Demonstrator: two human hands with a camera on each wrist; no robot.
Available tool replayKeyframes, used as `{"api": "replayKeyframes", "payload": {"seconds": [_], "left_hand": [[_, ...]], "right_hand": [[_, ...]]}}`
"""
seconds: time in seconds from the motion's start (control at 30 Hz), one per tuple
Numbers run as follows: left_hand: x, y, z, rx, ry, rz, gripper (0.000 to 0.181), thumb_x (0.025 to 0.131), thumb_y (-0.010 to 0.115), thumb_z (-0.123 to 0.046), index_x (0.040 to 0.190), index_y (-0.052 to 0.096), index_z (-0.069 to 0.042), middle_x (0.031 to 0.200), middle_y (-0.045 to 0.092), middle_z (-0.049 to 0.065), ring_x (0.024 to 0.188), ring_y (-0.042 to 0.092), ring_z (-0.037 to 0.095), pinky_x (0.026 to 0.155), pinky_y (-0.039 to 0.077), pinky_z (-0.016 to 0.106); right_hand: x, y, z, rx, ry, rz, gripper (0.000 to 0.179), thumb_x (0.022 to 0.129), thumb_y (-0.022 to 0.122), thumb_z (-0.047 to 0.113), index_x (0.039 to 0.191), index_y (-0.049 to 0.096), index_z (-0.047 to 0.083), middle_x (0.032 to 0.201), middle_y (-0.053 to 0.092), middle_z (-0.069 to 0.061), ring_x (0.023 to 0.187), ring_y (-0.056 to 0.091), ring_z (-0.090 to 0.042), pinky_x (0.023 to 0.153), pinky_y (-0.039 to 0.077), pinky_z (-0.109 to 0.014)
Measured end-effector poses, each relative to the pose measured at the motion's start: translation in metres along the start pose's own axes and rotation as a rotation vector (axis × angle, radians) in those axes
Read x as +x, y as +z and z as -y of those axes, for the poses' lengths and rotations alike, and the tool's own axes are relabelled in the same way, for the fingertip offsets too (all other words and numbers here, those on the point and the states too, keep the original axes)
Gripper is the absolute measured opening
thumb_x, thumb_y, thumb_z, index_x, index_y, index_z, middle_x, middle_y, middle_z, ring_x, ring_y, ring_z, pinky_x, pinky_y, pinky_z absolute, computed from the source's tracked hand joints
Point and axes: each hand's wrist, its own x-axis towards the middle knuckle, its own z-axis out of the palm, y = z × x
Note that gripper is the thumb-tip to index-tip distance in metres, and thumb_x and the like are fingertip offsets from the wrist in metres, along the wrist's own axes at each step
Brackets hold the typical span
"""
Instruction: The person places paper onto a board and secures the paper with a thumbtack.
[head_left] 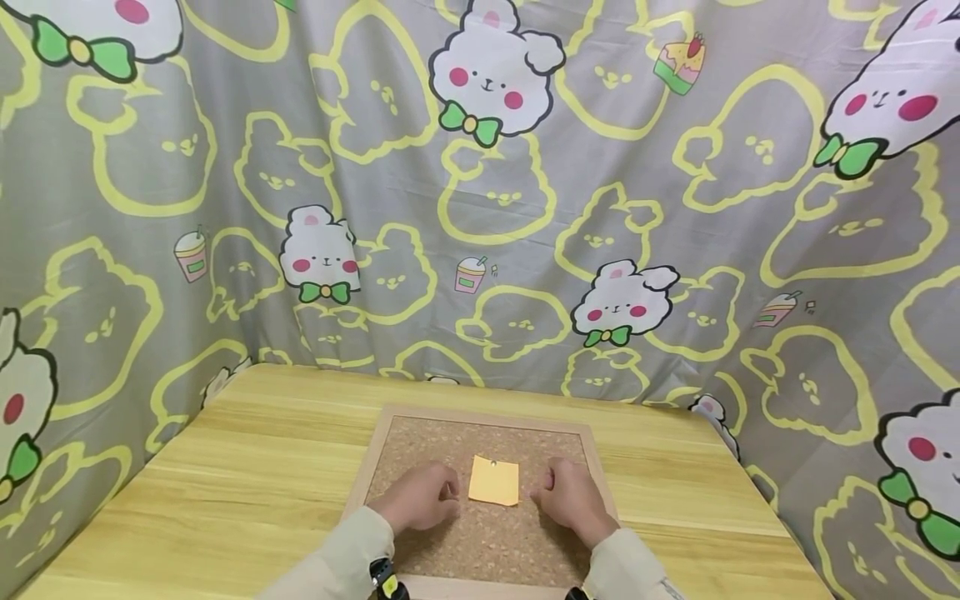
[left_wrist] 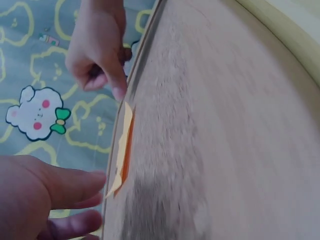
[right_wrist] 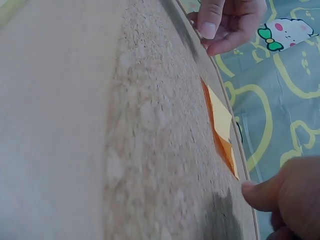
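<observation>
An orange sticky note (head_left: 494, 482) lies on a cork board (head_left: 487, 546), with a small pin (head_left: 493, 462) at its top edge. To the left of the note is my left hand (head_left: 426, 497), empty, its fingers loosely bent above the cork. On the other side my right hand (head_left: 572, 500) hovers with fingers loosely curled, holding nothing. Both wrist views show the note edge-on, its lower edge lifted off the cork. The left hand (right_wrist: 232, 22) appears beyond the note in the right wrist view; the right hand (left_wrist: 97, 50) does so in the left wrist view.
The board's light wooden frame (head_left: 372, 458) sits on a yellow wood-grain table (head_left: 225, 467). A grey curtain (head_left: 420, 192) with bunny prints hangs behind the table and along both sides.
</observation>
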Motion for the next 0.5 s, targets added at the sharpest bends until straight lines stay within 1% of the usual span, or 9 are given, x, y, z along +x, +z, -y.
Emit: {"api": "replayKeyframes", "payload": {"seconds": [0.1,0.27,0.4,0.5], "left_hand": [[-0.004,-0.003,0.004,0.009,-0.005,-0.064,0.011,0.086,0.071,-0.013,0.081,0.062,-0.013,0.068,0.050,-0.008,0.057,0.046,0.006,0.050,0.042,0.025],[-0.012,-0.011,0.011,0.101,0.023,-0.197,0.030,0.088,0.071,-0.015,0.067,0.049,-0.017,0.060,0.041,-0.009,0.052,0.038,0.005,0.045,0.034,0.023],[-0.017,-0.018,0.021,0.181,0.022,-0.289,0.039,0.089,0.069,-0.015,0.062,0.041,-0.017,0.055,0.032,-0.010,0.048,0.030,0.004,0.043,0.027,0.022],[-0.022,-0.023,0.029,0.243,0.025,-0.342,0.041,0.087,0.069,-0.011,0.060,0.039,-0.018,0.054,0.029,-0.010,0.048,0.027,0.004,0.043,0.025,0.022]], "right_hand": [[-0.003,-0.003,-0.002,-0.010,-0.022,-0.037,0.035,0.077,0.076,0.009,0.065,0.043,0.014,0.058,0.040,0.004,0.051,0.039,-0.010,0.047,0.033,-0.025],[-0.006,-0.008,-0.006,-0.023,-0.046,-0.070,0.033,0.079,0.065,0.001,0.062,0.040,0.015,0.056,0.036,0.005,0.049,0.035,-0.009,0.045,0.030,-0.024],[-0.010,-0.013,-0.011,-0.031,-0.032,-0.086,0.030,0.076,0.055,-0.004,0.061,0.038,0.016,0.054,0.032,0.006,0.048,0.032,-0.008,0.044,0.027,-0.023],[-0.013,-0.017,-0.015,-0.029,-0.012,-0.083,0.029,0.074,0.051,-0.006,0.061,0.038,0.016,0.054,0.031,0.006,0.048,0.030,-0.008,0.045,0.027,-0.023]]}}
